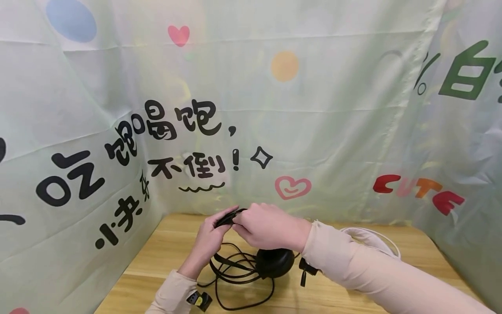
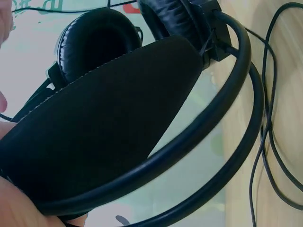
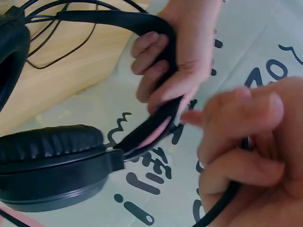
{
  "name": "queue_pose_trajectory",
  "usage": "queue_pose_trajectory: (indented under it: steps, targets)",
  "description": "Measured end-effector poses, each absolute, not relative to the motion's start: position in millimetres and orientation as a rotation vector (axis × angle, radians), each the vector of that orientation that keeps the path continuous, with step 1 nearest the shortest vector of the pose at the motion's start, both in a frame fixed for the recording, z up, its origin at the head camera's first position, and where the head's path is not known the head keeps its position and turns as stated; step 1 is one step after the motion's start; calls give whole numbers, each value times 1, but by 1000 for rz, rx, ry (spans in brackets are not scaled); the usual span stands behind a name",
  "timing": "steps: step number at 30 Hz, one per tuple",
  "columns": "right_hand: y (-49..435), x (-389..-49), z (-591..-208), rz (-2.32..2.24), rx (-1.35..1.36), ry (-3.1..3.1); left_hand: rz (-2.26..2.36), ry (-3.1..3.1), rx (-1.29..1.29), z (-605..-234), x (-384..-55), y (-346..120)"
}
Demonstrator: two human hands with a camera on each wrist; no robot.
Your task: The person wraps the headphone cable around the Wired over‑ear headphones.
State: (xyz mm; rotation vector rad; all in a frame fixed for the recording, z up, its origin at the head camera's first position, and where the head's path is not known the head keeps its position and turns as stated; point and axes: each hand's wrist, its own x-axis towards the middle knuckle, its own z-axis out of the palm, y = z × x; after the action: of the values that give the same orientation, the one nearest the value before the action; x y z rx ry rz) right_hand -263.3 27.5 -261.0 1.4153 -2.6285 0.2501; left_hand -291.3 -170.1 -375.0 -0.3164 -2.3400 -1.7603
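Observation:
My left hand (image 1: 208, 240) grips a pair of black over-ear headphones (image 2: 109, 109) by the headband, its fingers wrapped round the padded strap (image 3: 163, 66). One ear cup (image 1: 274, 263) shows below my right hand in the head view; both round cushions appear in the left wrist view. Close beside the headband, my right hand (image 1: 270, 227) has its fingers curled round a black cable (image 3: 220, 205), which runs out below them in the right wrist view. More loops of thin black cable (image 1: 245, 307) lie on the wooden table under the headphones.
A white curved object (image 1: 370, 240) with a thin white loop lies at the table's back right, partly behind my right sleeve. Printed pale cloth (image 1: 333, 139) hangs along the back and both sides of the wooden table (image 1: 149, 270).

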Motion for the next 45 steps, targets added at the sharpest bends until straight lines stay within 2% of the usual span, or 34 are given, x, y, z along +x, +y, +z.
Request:
queue_pose_trajectory:
  steps: [9, 24, 45]
  targets:
    - [27, -251, -254, 286, 1642, -2584, -1775, -2336, -171, -372, -292, -171]
    - [35, -234, -256, 341, 1730, -2616, -1852, -2237, -85, -368, -296, -176]
    - [57, -232, -292, 767, 1584, -2758, -2075, -2042, 54, -367, -299, -181]
